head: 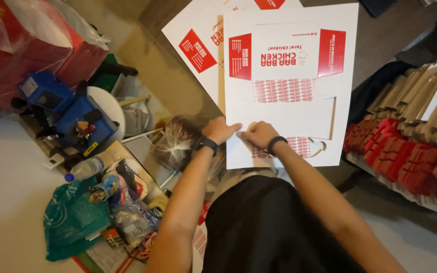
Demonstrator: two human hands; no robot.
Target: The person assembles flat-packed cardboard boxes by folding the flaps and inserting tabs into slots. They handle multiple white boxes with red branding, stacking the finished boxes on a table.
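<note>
A flat white cardboard sheet (289,81) printed with red panels lies on top of a stack of like sheets in front of me. Both hands rest on its near edge, side by side. My left hand (220,130), with a dark watch on the wrist, has its fingers bent and pinches the sheet's lower left part. My right hand (259,134), with a dark band on the wrist, presses and grips the sheet next to it. A die-cut box shape shows in the sheet, partly lifted at the right.
Folded red and white cartons (410,126) stand in rows at the right. At the left lie a blue tool (79,121), a plastic bottle (84,169), a green bag (72,217), a clear bag (178,141) and a red bag (26,40).
</note>
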